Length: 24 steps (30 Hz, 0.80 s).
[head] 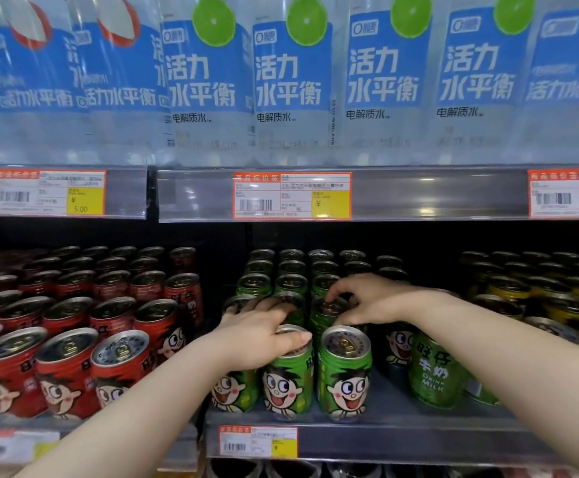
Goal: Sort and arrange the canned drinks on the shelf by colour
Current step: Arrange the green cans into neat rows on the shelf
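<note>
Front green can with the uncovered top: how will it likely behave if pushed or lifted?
The green can looks like rigid ribbed metal, so it probably resists a firm grip. Upright and taller than wide, it may tip if pushed near the rim, then roll. Its top looks unopened, so it is likely full and fairly heavy.

red cans (pixel 64 367), green cans (pixel 345 370), yellow cans (pixel 563 294), blue-labelled bottles (pixel 291 70)
</note>
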Available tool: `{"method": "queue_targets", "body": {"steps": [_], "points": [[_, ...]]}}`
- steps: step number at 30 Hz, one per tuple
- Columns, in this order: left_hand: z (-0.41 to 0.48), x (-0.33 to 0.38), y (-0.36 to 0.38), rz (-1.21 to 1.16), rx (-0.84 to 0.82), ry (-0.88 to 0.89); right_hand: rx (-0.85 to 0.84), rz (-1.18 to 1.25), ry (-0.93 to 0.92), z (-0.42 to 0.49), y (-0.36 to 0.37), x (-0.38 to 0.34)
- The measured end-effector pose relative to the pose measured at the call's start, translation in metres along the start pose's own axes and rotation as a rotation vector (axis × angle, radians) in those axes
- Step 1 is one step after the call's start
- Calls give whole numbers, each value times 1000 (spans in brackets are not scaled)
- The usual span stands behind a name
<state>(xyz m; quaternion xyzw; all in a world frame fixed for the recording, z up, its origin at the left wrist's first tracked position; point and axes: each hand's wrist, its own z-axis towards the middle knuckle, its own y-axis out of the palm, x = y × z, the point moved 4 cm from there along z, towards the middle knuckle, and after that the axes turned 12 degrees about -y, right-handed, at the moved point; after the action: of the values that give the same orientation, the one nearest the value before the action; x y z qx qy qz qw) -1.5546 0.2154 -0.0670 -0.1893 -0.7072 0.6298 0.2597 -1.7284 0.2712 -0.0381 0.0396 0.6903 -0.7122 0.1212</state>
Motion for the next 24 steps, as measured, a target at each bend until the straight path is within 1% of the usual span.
{"method": "queue_targets", "body": {"steps": [3, 5, 7, 9, 11, 13, 17, 21, 24], "points": [[-1, 0, -2, -62, -14, -22, 46, 12, 39, -26, -18, 4], [1, 1, -3, -95, -13, -52, 27, -53, 106, -49, -32, 10], [3, 10, -2, -69, 14, -48, -106, -147, 210, -73, -38, 18], [5, 26, -1, -43, 26, 4, -253, -169, 313, -93, -35, 24], [6, 41, -1, -3, 44, 62, -291, -157, 336, -104, -31, 27], [8, 51, 0, 19, 35, 93, -252, -159, 313, -108, -28, 27], [9, 57, 10, 66, -60, 114, -133, -160, 296, -110, -22, 29], [10, 56, 10, 69, -57, 113, -91, -155, 276, -106, -20, 19], [8, 57, 10, 82, -43, 119, -3, -192, 205, -92, -12, 4]]}}
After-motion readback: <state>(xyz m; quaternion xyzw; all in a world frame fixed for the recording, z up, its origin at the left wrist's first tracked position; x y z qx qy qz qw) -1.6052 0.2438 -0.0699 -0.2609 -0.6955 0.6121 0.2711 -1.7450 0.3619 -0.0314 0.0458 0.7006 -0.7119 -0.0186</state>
